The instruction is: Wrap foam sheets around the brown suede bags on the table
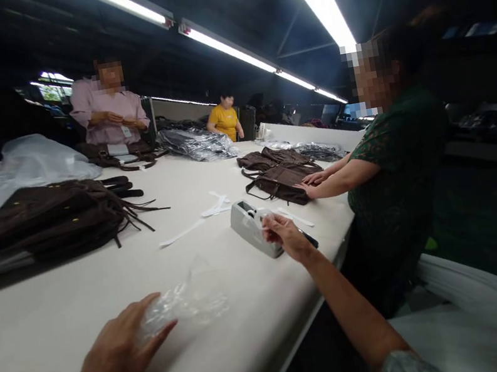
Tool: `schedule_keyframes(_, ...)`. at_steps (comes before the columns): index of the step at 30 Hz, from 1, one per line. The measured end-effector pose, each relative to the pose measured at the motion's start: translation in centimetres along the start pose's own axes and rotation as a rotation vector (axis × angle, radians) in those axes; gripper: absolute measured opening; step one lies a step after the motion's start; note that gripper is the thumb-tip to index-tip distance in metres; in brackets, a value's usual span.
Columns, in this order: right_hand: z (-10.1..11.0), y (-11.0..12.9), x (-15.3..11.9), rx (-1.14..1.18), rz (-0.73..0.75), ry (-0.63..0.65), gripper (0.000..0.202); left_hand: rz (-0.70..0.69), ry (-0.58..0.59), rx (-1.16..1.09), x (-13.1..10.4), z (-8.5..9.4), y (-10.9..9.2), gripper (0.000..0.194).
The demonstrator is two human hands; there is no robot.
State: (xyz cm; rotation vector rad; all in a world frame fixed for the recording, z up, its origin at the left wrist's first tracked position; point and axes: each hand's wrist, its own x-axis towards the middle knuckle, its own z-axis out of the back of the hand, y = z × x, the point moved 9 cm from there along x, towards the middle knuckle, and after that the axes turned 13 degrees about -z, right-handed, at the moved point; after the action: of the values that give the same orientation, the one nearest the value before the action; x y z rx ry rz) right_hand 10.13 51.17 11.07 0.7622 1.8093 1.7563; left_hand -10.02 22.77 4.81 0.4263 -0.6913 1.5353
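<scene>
The left hand (115,354) is curled around one end of a crumpled piece of clear plastic (192,303), thumb on the near side and fingers on the far side, with the rest of it bunched beyond the fingertips above the counter (69,311); that grip probably keeps the loose, slippery film gathered. The right hand (290,239) reaches to the grey tape dispenser (247,230), its thumb and fingertips pinched together by the roll; whether tape lies between them is too blurred to tell. The dispenser stands upright near the counter's edge, on the right hand's side, presumably so that this hand can reach it while the other keeps the plastic. A dark object (309,239) lies just beside it, partly hidden by the wrist. Past the dispenser, white strips (216,207) lie loosely crossed. Farther left, brown bags (53,212) are piled with straps trailing, beside pale plastic sheeting (41,158). Across to the right, a person in green (419,183) rests both hands on another brown bag (283,183), perhaps to flatten or steady it. At the far side, one person in pink (109,111) handles something small above dark goods, and another in yellow (224,119) stands near plastic-wrapped bundles (198,143).
</scene>
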Motion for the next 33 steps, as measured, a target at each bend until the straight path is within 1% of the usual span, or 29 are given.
schedule_keyframes(1, 1.6, 1.0, 1.4, -0.177, 0.052, -0.077, 0.038, -0.049, 0.02, 0.022, 0.5, -0.7, -1.6, 0.055)
schedule_keyframes(2, 2.7, 2.0, 2.8, -0.365, 0.105, -0.148, 0.035, -0.109, 0.053, 0.034, 1.0, -1.4, -3.1, 0.052)
schedule_keyframes(3, 3.4, 2.8, 4.2, -0.54, 0.155, -0.204, 0.029, -0.168, 0.087, 0.038, 1.4, -2.1, -4.4, 0.049)
schedule_keyframes(4, 3.6, 3.3, 5.6, -0.69, 0.198, -0.235, 0.021, -0.213, 0.113, 0.037, 1.6, -2.5, -5.3, 0.047)
schedule_keyframes(5, 3.5, 3.6, 6.9, -0.809, 0.23, -0.233, 0.014, -0.229, 0.12, 0.04, 1.6, -2.7, -5.7, 0.047)
schedule_keyframes(6, 3.2, 3.5, 8.1, -0.897, 0.252, -0.197, 0.012, -0.223, 0.11, 0.044, 1.6, -2.7, -5.5, 0.048)
schedule_keyframes(8, 2.0, 2.8, 10.0, -1.003, 0.272, -0.074, 0.023, -0.181, 0.083, 0.033, 1.2, -2.4, -4.4, 0.052)
schedule_keyframes(11, 0.3, 1.5, 11.3, -1.154, 0.29, 0.095, 0.038, -0.133, 0.052, -0.026, 0.4, -2.2, -2.8, 0.055)
schedule_keyframes(14, -0.7, 0.7, 11.6, -1.26, 0.311, 0.191, 0.043, -0.118, 0.036, -0.074, 0.2, -2.1, -2.2, 0.055)
schedule_keyframes(16, -1.1, 0.3, 11.7, -1.313, 0.333, 0.23, 0.043, -0.121, 0.053, -0.087, 0.3, -2.3, -2.4, 0.055)
schedule_keyframes(18, -1.3, 0.0, 11.8, -1.357, 0.362, 0.243, 0.043, -0.132, 0.078, -0.093, 0.4, -2.5, -2.8, 0.056)
schedule_keyframes(23, -1.4, 0.0, 12.1, -1.425, 0.446, 0.189, 0.03, -0.135, 0.093, -0.098, 0.4, -2.5, -3.4, 0.056)
schedule_keyframes(26, -1.5, 0.2, 11.7, -1.434, 0.5, 0.147, 0.023, -0.148, 0.095, -0.09, 0.3, -2.5, -3.6, 0.056)
schedule_keyframes(30, -1.6, 0.2, 11.2, -1.443, 0.561, 0.121, 0.023, -0.181, 0.093, -0.068, 0.3, -2.4, -4.0, 0.055)
schedule_keyframes(33, -1.8, 0.2, 11.1, -1.458, 0.568, 0.151, 0.026, -0.204, 0.118, -0.076, 0.3, -2.4, -4.4, 0.053)
